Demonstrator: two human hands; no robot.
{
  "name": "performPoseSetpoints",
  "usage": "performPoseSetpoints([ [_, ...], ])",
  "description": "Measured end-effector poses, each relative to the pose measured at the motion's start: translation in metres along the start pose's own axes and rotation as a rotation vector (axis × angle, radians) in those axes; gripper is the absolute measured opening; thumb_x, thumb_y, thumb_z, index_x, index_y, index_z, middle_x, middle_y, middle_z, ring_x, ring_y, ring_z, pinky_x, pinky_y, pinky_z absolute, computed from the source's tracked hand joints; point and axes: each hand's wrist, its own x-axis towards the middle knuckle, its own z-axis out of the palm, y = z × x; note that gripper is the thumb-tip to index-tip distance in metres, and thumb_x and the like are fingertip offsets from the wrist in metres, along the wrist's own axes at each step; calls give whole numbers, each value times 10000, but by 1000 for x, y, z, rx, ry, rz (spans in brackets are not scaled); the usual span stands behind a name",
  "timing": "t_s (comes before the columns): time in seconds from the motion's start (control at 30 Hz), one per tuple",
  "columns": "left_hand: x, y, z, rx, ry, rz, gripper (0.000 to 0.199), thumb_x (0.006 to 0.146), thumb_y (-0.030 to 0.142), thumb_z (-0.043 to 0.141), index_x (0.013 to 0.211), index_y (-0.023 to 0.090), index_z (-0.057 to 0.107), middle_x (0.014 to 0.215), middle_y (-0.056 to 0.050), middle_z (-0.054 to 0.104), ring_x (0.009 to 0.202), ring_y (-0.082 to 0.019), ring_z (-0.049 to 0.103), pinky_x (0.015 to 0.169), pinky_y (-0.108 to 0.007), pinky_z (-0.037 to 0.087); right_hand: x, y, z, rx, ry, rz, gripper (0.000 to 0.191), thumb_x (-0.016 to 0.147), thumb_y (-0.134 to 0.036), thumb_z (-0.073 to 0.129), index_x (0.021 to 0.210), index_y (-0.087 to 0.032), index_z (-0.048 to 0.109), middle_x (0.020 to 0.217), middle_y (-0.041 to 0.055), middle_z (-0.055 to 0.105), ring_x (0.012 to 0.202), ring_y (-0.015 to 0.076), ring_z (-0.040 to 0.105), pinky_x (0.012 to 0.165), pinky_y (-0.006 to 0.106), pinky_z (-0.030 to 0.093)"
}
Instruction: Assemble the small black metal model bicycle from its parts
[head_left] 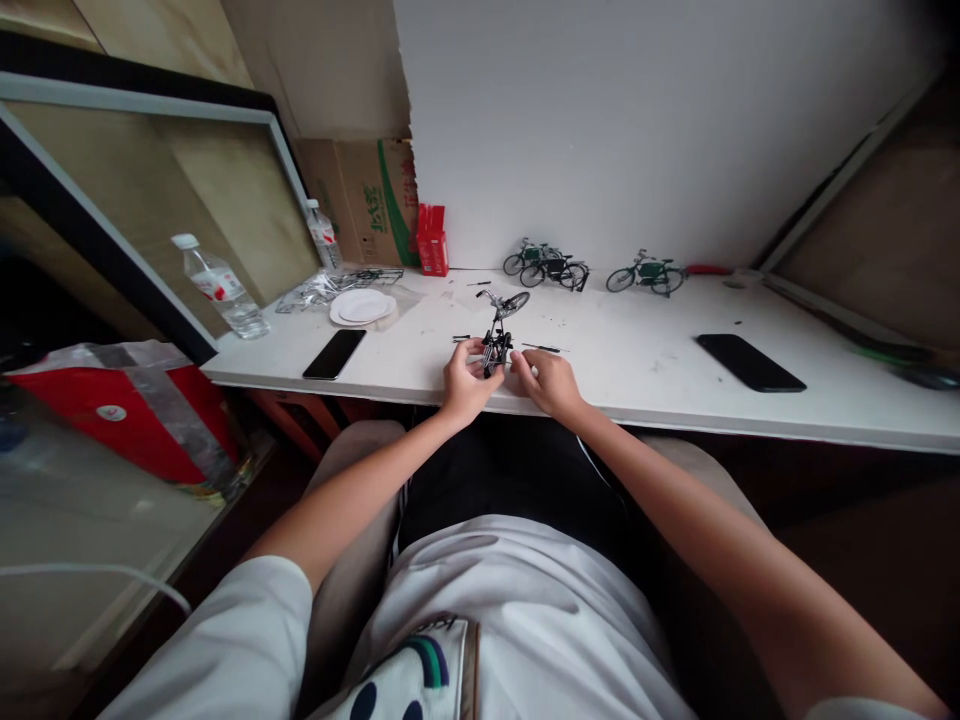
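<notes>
A small black model bicycle (498,338) stands over the near edge of the white desk, its handlebar and one spoked wheel pointing away from me. My left hand (466,382) is closed around its near end, fingers on the left side and thumb in front. Close by on the right, my right hand (551,382) is closed in a pinch, fingertips at the side of the bicycle. A thin line shows between the fingertips and the bicycle, too fine to name. Behind the right hand lies a thin dark rod-like piece (546,348).
Green and black model bicycles (646,274) stand along the back wall. Two phones (335,354) lie left and right. Further left are white discs (362,306), clear plastic wrapping, water bottles (225,290), a red box (433,240) and a cardboard carton (360,200).
</notes>
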Motion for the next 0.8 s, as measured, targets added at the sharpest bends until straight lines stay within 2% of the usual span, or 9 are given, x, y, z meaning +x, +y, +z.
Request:
performPoseSetpoints([
  [0.1,2,-2,1,-31,15,-19,485,750,200,884,1173,194,648,1184,-116,756,959,-219,794,857,-337,656,0,-1,-1,71,40,-29,381,1072,-551,525,1005,-224,709,892,77,749,806,223,680,710,334,472],
  [0.17,4,-3,1,-53,26,-48,437,746,178,874,1129,186,665,1162,-115,768,949,-225,800,882,-360,661,-1,-1,0,94,56,-58,333,1066,-524,551,1033,-230,702,924,80,748,846,228,687,726,336,489],
  [0.3,4,-1,2,-52,23,-72,430,735,131,850,1126,178,677,1135,-114,785,943,-236,805,874,-371,665,-2,3,4,2,70,-79,365,1091,-520,509,1005,-222,700,898,92,738,804,229,665,726,345,471],
  [0.53,2,0,1,33,-21,-32,458,697,134,878,1119,179,708,1129,-118,796,916,-246,798,841,-377,662,-6,5,7,-235,63,-113,555,1132,-548,370,763,-221,624,721,87,658,648,205,559,602,353,296],
  [0.6,3,-1,1,31,-7,-44,474,693,144,887,1131,174,709,1142,-126,796,907,-243,795,819,-362,657,-6,2,5,-215,63,-131,519,1132,-539,390,820,-217,651,752,87,677,682,208,587,614,348,321],
  [0.73,6,-2,1,-8,37,-87,480,709,140,870,1159,164,701,1163,-132,792,892,-228,792,776,-319,639,-6,-3,2,-157,76,-181,354,1123,-484,470,1077,-212,693,917,96,735,832,221,662,694,327,424],
  [0.8,7,-2,1,-10,36,-82,460,726,138,851,1161,164,702,1172,-129,789,889,-216,788,774,-305,631,-5,-4,3,-180,91,-195,331,1129,-449,465,1080,-212,692,943,102,742,862,225,664,699,327,427],
])
